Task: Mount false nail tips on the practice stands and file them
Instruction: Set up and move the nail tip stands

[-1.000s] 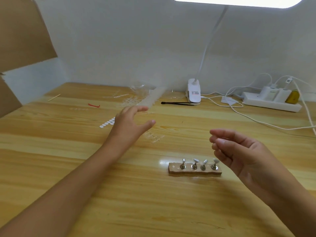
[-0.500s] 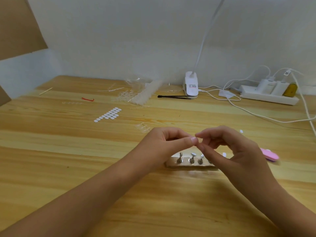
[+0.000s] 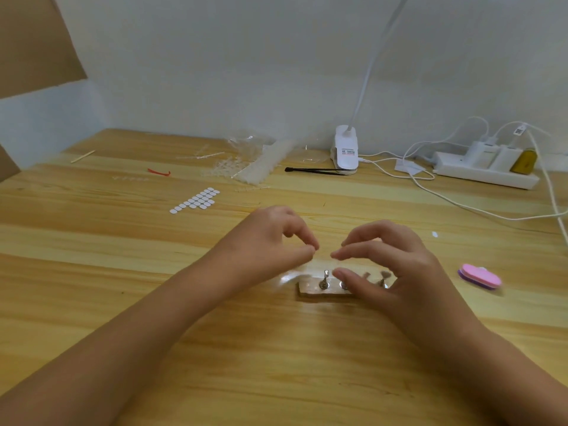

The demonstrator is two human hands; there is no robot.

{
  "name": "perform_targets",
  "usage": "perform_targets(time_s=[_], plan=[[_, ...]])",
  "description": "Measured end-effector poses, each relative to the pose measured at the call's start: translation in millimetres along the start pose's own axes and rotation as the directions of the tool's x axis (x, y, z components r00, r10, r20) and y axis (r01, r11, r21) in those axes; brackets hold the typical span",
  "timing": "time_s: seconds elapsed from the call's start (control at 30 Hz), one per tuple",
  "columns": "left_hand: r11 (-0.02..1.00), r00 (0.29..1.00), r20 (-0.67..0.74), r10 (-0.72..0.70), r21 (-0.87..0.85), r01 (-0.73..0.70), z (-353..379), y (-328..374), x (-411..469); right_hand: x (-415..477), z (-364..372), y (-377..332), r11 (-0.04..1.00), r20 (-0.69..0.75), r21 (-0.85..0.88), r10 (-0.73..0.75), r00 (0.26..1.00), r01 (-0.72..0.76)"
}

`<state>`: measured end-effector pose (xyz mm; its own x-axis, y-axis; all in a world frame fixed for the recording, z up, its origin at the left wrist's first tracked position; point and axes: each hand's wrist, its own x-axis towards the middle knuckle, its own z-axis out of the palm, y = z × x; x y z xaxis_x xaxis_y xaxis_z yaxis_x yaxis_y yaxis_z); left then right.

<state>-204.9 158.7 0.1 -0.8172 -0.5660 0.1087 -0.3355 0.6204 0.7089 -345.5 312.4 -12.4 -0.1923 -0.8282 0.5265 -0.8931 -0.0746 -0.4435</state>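
Partly under the relaxed right hand (image 3: 396,262), practice stand (image 3: 313,288), left hand (image 3: 270,238) beside, fingertips pinched, contents unclear

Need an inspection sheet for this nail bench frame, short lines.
Surface: wooden table, pale planks.
Job's things: stand block with metal pegs, partly hidden by right hand; pink file to its right; clear nail tips piled at the back.
Clutter: white dots, red band, wooden stick, black tool.
Grips: left hand pinches thumb to forefinger, contents unclear; right hand open above block.
Cables: white cords run to power strip.
Surroundings: white wall, cardboard, lamp clamp.
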Motion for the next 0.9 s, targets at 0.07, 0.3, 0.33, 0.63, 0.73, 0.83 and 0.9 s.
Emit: perform_targets(time_s=[0.07, 0.3, 0.33, 0.63, 0.73, 0.83, 0.9], plan=[[0.999, 0.995, 0.099, -0.003, 0.039, -0.001, 1.4, -3.0, 1.3, 0.3, 2.8, -0.8, 0.991, 0.011, -0.114, -0.068, 0.998, 0.069], [0.996, 0.967, 0.250, 0.044, 0.063, -0.062, 9.5, -9.0, 2.3, 1.7, 5.0, -5.2, 0.962, 0.028, -0.234, -0.141, 0.990, 0.143], [0.995, 0.968, 0.247, 0.055, 0.065, -0.074, 10.5, -9.3, 2.4, 2.0, 5.5, -5.9, 0.959, 0.028, -0.240, -0.146, 0.989, 0.148], [0.994, 0.965, 0.243, 0.102, 0.010, -0.108, 9.9, -12.5, 3.1, 1.2, 8.0, -4.1, 0.954, 0.047, -0.263, -0.137, 0.989, 0.145], [0.994, 0.964, 0.244, 0.108, 0.006, -0.112, 10.2, -12.4, 3.6, 0.3, 9.4, -1.4, 0.968, 0.033, -0.220, -0.119, 0.992, 0.124], [0.993, 0.963, 0.246, 0.110, 0.017, -0.117, 10.1, -12.7, 3.3, 0.2, 11.5, 2.5, 0.973, 0.038, -0.199, -0.110, 0.993, 0.116], [0.993, 0.963, 0.246, 0.107, 0.020, -0.115, 10.3, -12.7, 3.5, 0.2, 12.9, 4.7, 0.979, 0.038, -0.175, -0.098, 0.994, 0.103]])
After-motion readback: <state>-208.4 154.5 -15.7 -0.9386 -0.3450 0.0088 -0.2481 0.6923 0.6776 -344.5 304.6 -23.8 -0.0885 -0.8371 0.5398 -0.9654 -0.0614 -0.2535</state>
